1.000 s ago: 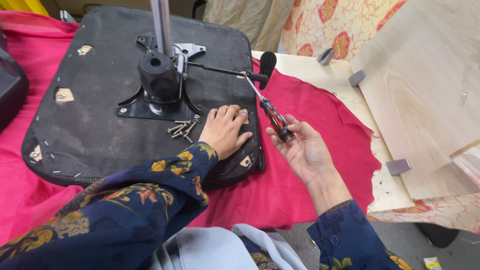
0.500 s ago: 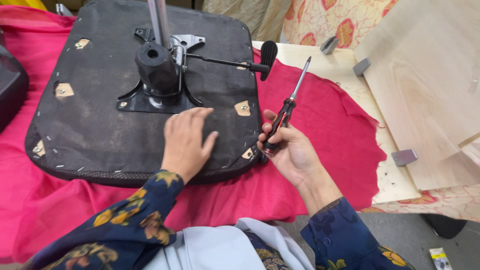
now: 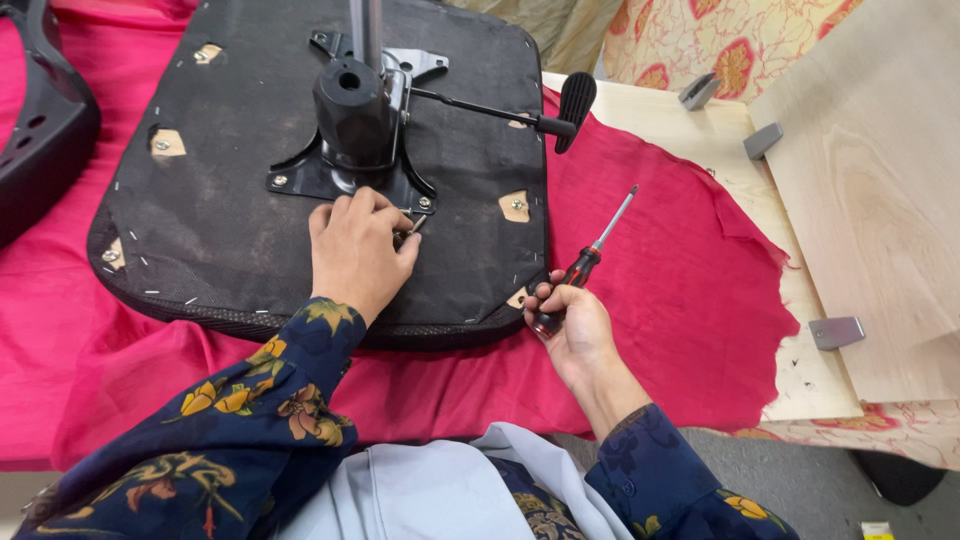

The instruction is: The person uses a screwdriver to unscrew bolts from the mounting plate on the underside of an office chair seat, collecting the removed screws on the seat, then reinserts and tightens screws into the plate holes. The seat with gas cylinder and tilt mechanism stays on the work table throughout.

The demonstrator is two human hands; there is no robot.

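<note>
Head view: left hand (image 3: 355,250) has shifted from flat on the seat underside (image 3: 230,215) to pinching loose screws (image 3: 408,232) beside the mounting plate (image 3: 345,180), while right hand (image 3: 572,325) keeps gripping the screwdriver (image 3: 585,262), now tilted tip-up.

Open red cloth (image 3: 680,290) lies to the right of my screwdriver hand (image 3: 570,325), free for passage. Ahead of my left hand (image 3: 355,245), the black mechanism (image 3: 355,110) and lever (image 3: 500,110) (jutting rightward) block the seat base (image 3: 200,220).

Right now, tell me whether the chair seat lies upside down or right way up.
Upside down. The seat shows its black underside with the bolted mechanism facing up, on the red cloth.
</note>
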